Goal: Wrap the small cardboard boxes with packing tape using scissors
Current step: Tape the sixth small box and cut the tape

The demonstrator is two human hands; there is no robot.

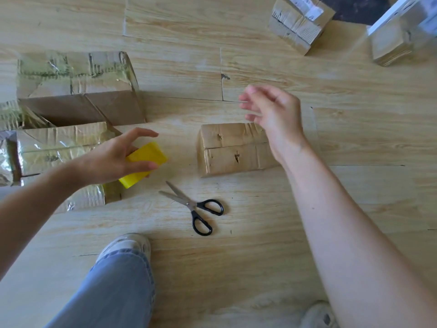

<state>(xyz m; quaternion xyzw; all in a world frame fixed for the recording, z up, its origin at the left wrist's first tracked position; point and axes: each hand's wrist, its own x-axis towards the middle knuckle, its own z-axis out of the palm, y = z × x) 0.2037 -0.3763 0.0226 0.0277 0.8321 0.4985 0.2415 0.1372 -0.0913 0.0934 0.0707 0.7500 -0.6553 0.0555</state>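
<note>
One small cardboard box (233, 149) lies just right of your left hand (113, 159), which grips the yellow tape roll (145, 162). The box is likely light and stiff, so steady its ends. Your right hand (274, 114) hovers above, loosely curled; whether it holds tape is unclear.

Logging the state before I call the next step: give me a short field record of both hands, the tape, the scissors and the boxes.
left hand: grips yellow tape roll
right hand: over right end of small box; blurred, grip unclear
small box: on floor, centre
scissors: on floor, blades apart, untouched, on the person's side of the small box
taped boxes: clustered at left
far boxes: top right
</note>
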